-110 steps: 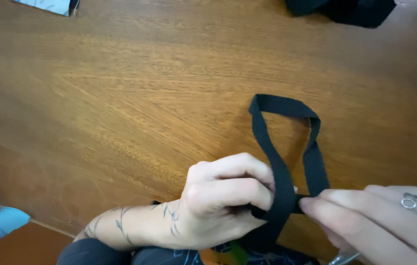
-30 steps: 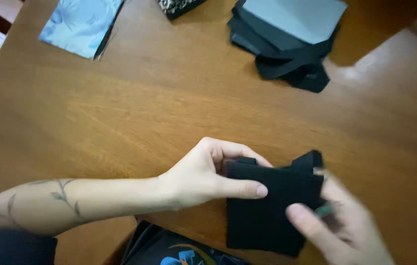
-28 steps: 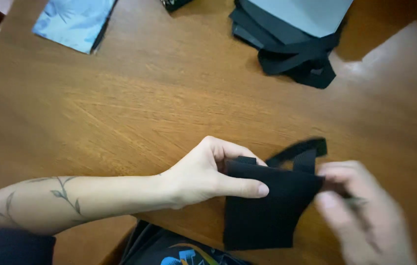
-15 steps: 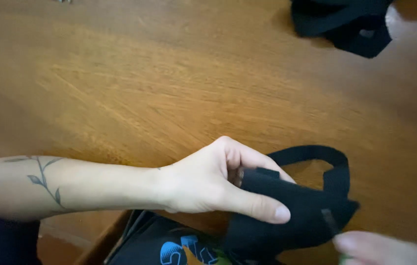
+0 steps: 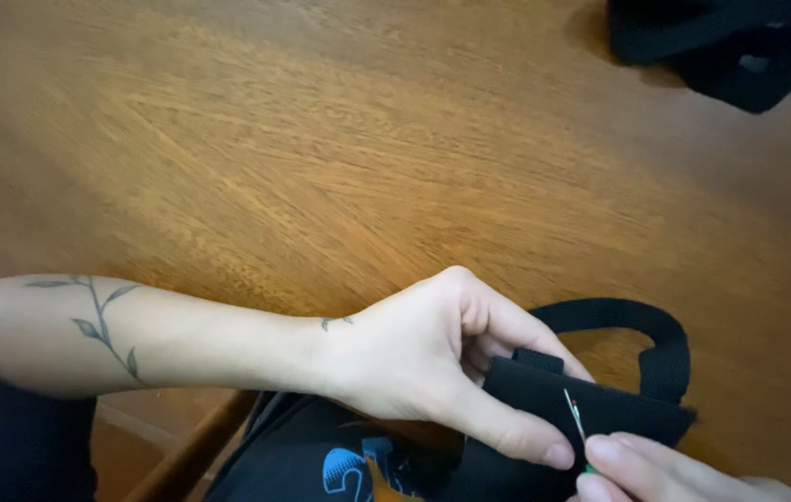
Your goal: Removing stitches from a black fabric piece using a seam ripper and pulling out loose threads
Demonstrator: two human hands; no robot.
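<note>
A black fabric piece (image 5: 600, 409) with a looped black strap (image 5: 642, 330) lies at the near edge of a wooden table (image 5: 339, 167). My left hand (image 5: 432, 358) grips the fabric's left end, thumb pressed on top. At the bottom right edge of the view, my right hand (image 5: 665, 469) pinches a thin metal needle-like tool (image 5: 574, 414) with a green handle end, its tip resting on the fabric beside my left thumb. Most of my right hand lies outside the view.
A pile of black fabric pieces (image 5: 707, 42) sits at the far right of the table. Below the table edge my lap shows a dark shirt with a blue and orange print (image 5: 349, 465).
The view has moved closer and lower. My right hand has come back to the fabric with the thin tool. My left hand keeps its grip on the fabric.
</note>
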